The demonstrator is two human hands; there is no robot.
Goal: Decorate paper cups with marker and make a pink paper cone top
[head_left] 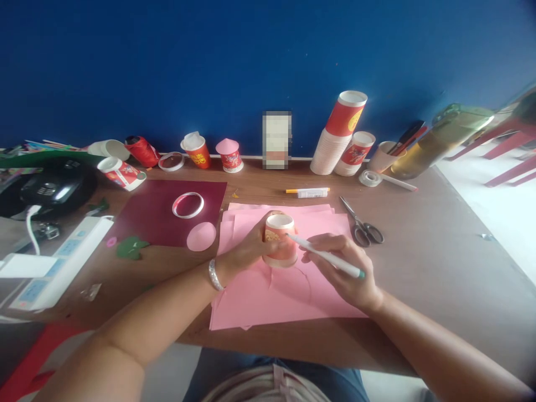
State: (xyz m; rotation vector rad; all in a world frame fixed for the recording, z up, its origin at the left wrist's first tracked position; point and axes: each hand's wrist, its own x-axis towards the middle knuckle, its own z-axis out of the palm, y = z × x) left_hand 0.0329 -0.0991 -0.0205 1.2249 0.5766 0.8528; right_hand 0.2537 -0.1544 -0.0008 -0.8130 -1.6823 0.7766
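My left hand (247, 248) is wrapped round a red paper cup (280, 240) that stands upside down on a stack of pink paper (259, 296). My right hand (345, 268) pinches a white pen (324, 255) with a green end; its tip touches the cup's side near the rim. A curved line shows on the pink sheet just below the cup. A silver bracelet (215, 274) circles my left wrist.
A dark red sheet (159, 215) carries a tape ring (188, 204) and a pink paper disc (201, 236). Scissors (362, 223) and a marker (307, 192) lie right of the pink paper. Paper cups (341, 134), tape (370, 178), a pen holder (383, 156) and a power strip (62, 262) ring the desk.
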